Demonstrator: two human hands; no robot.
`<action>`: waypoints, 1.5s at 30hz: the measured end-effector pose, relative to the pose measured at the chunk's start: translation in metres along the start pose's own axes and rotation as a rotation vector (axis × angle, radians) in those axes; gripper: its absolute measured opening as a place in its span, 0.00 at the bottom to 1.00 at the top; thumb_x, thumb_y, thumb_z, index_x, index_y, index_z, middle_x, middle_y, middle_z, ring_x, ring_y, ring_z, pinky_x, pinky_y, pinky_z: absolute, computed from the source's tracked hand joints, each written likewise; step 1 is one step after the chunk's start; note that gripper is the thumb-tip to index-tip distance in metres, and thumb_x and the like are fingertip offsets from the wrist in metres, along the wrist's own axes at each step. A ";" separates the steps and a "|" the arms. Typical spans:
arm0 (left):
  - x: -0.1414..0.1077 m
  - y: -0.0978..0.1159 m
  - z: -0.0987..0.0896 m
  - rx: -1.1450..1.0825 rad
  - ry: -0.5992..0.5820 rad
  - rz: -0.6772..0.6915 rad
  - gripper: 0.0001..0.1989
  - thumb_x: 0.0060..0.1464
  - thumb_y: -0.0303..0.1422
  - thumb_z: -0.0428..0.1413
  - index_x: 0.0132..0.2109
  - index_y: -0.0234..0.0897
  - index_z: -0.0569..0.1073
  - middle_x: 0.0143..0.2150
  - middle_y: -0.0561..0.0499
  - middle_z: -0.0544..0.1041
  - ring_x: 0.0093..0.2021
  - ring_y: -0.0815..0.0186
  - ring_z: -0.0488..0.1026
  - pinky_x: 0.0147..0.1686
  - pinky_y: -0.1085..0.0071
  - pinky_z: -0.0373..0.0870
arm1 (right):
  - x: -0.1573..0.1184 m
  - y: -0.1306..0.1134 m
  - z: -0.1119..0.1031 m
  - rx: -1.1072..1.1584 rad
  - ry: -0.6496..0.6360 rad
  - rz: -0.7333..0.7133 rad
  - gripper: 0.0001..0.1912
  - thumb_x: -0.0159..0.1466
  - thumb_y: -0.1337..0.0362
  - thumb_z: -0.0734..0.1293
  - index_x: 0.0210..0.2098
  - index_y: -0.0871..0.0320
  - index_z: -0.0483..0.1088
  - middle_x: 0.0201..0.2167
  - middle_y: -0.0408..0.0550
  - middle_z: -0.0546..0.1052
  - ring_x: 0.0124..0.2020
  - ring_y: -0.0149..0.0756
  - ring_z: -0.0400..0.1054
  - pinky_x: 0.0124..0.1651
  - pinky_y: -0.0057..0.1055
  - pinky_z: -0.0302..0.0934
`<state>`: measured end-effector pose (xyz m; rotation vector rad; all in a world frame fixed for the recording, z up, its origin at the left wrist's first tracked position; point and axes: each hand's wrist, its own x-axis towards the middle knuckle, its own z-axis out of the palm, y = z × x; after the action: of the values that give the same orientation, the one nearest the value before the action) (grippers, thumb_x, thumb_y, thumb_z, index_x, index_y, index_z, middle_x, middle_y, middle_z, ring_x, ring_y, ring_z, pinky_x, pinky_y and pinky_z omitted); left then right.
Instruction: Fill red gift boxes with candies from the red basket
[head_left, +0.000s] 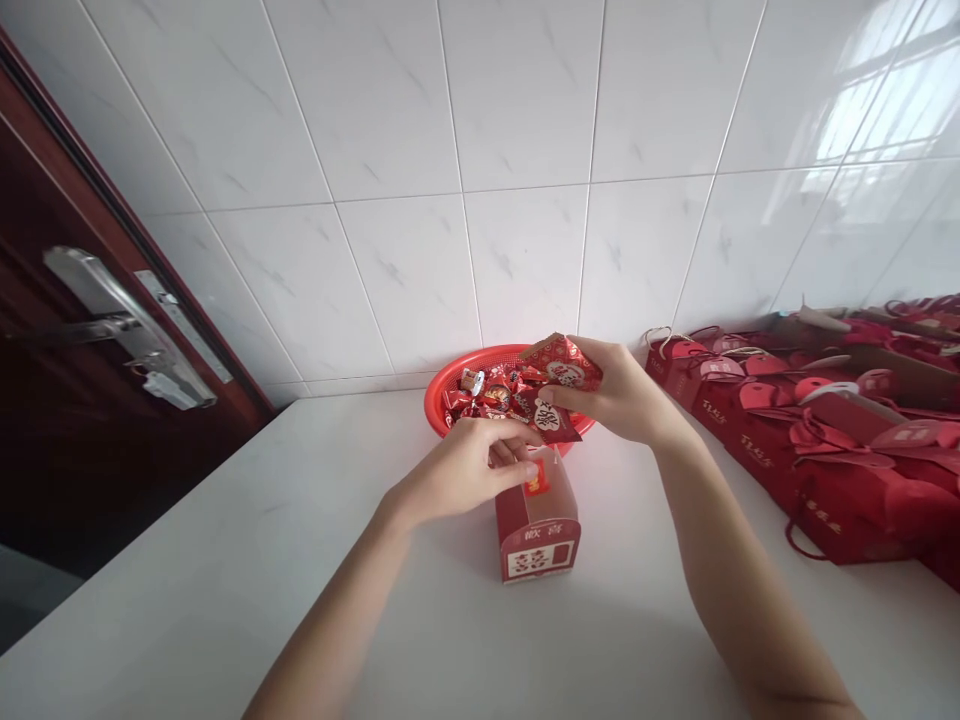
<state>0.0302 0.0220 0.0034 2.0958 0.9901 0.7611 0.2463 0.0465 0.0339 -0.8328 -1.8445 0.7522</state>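
A small red gift box (538, 548) with white panels and Chinese characters stands on the white table in front of me. My left hand (480, 460) is at its far upper end, fingers curled, with the thumb by a small bright red and gold piece (538, 478) on the box. I cannot tell whether that piece is a sticker or a packet. My right hand (619, 392) pinches a red printed snack packet (561, 375) above the basket. A second red packet (556, 418) with white lettering lies just under its thumb. Wrapped sweets (495, 393) fill the red plastic basket (433, 400) behind.
Many red gift bags (750, 440) with handles and bows stand in rows on the right. A white tiled wall (397, 270) runs behind the table (262, 560). At the left is a dark red door (52, 400) with a metal handle (127, 325).
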 end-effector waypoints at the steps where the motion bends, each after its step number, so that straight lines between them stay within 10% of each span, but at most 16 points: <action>1: 0.000 0.000 0.002 0.043 -0.003 0.013 0.11 0.56 0.36 0.60 0.45 0.43 0.82 0.37 0.49 0.82 0.36 0.59 0.77 0.36 0.67 0.73 | 0.000 0.000 0.001 -0.019 0.005 0.002 0.10 0.56 0.62 0.73 0.37 0.57 0.75 0.28 0.42 0.76 0.29 0.33 0.66 0.30 0.28 0.61; 14: -0.003 -0.007 0.006 0.250 -0.097 -0.245 0.11 0.53 0.37 0.58 0.24 0.42 0.69 0.20 0.55 0.71 0.19 0.65 0.66 0.20 0.69 0.51 | 0.003 0.010 0.018 -0.120 -0.030 0.007 0.06 0.59 0.66 0.69 0.37 0.56 0.73 0.29 0.42 0.75 0.28 0.31 0.64 0.29 0.28 0.56; 23: 0.001 -0.010 -0.011 0.126 -0.144 -0.225 0.12 0.42 0.26 0.53 0.34 0.41 0.79 0.19 0.57 0.66 0.19 0.68 0.62 0.19 0.72 0.52 | 0.004 0.011 0.031 -0.293 -0.149 0.038 0.12 0.58 0.67 0.69 0.26 0.54 0.59 0.21 0.36 0.63 0.22 0.28 0.53 0.24 0.29 0.45; 45: 0.006 -0.010 -0.019 0.129 -0.359 -0.302 0.12 0.48 0.29 0.53 0.41 0.37 0.74 0.27 0.56 0.66 0.27 0.68 0.64 0.26 0.72 0.58 | 0.006 0.015 0.026 -0.120 -0.518 0.312 0.13 0.54 0.61 0.75 0.30 0.57 0.67 0.22 0.38 0.69 0.23 0.29 0.63 0.23 0.27 0.55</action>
<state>0.0151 0.0376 0.0083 2.0292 1.1369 0.1649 0.2241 0.0567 0.0160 -1.0931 -2.2595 1.1452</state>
